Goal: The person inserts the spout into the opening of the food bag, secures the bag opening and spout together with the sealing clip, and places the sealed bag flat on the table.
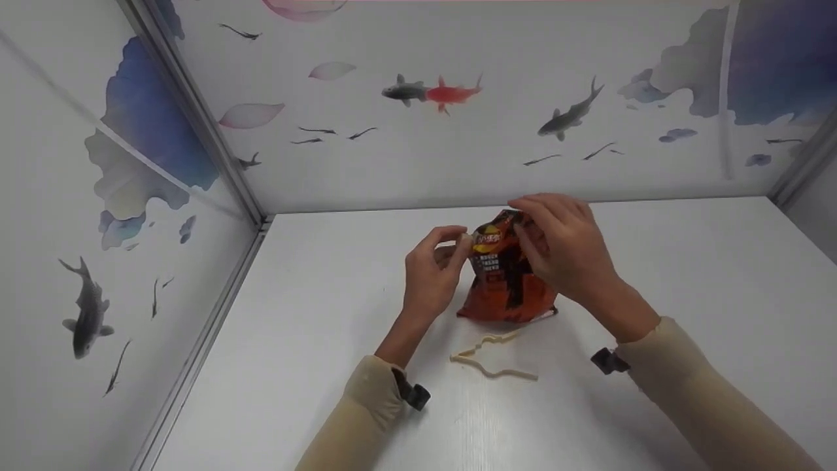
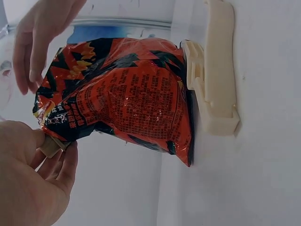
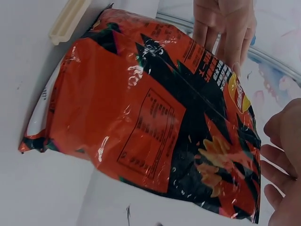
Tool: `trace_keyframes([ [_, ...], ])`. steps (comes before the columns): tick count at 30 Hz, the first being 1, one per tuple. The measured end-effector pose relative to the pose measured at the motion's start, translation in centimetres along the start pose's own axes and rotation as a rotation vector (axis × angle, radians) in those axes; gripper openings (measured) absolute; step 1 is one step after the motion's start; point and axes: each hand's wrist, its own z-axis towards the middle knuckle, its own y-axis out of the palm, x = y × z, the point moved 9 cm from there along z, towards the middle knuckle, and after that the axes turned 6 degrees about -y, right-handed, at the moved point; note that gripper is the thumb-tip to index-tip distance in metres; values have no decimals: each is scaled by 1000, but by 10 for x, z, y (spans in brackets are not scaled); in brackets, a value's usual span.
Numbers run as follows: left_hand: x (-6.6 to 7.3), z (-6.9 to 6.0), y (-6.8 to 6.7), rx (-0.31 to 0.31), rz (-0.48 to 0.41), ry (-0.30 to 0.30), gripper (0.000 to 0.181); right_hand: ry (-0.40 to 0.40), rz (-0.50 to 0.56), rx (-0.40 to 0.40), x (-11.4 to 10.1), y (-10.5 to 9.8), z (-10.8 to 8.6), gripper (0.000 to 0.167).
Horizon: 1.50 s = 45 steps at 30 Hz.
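Observation:
An orange-and-black snack bag (image 1: 510, 294) stands upright on the white table, its printed panels showing in both wrist views. My left hand (image 1: 431, 271) pinches the top left corner of the bag between thumb and fingers; a dull, metallic-looking bit of that corner pokes out in the left wrist view. Beside the opposite top corner is my right hand (image 1: 569, 248), its fingers loosely bent and, in the right wrist view, just off the bag's edge. A cream plastic bag clip (image 2: 220, 61) lies spread in a V on the table, in front of the bag.
The white tabletop (image 1: 314, 340) is bounded by a back wall (image 1: 458, 163) and a left side wall (image 1: 39, 196), both printed with fish and blue blotches. Metal frame strips (image 1: 209, 124) run along the left corner.

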Motion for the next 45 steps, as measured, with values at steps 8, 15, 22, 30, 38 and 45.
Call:
trace_keyframes([
  [8,3,0,0,-7,14,50,28,-118,-65,-88,-20,23,17,39],
  [15,5,0,1,-13,-13,88,28,-261,-150,-108,-34,36,15,33],
  [22,6,0,0,-5,7,85,27,-238,-187,-127,-31,42,15,20],
  [30,5,0,0,-11,13,84,25,-187,-212,-197,-29,47,16,16],
  [38,4,-1,2,-41,54,72,26,-115,-164,-321,-24,48,22,12],
  [45,2,-1,-2,-77,69,42,32,-41,-115,-365,-19,50,24,12],
])
